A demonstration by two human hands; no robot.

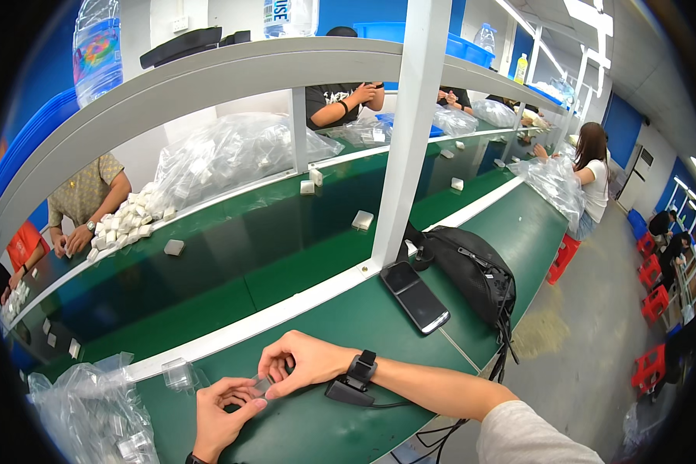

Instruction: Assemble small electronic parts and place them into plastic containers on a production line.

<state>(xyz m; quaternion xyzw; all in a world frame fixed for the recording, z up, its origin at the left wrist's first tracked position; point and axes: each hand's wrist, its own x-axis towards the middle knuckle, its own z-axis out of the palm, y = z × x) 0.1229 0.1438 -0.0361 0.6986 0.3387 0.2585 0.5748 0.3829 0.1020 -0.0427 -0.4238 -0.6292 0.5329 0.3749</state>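
Bottom centre of frame: left hand (pixel 220 414) and right hand (pixel 305 362) meet over a small clear plastic piece (pixel 262 384). Fingers of both hands pinched in on it, left from below, right from above; the piece sits between the fingertips, just above the green table (pixel 317 421). Right wrist wears a black watch (pixel 361 365), and a black clip-on device (pixel 348 390) lies under it.

Lower left, a clear bag of packets (pixel 93 414) lies near the left hand; one loose clear packet (pixel 179 375) is just above it by the white table edge (pixel 286 309). Bare green surface runs right of the hands.

Mid-frame: a black phone (pixel 416 296) and black bag (pixel 472 271) sit beside the white post (pixel 406 139). Beyond, a dark green belt (pixel 232 247) carries small white blocks (pixel 174 247); other people work at the far side.
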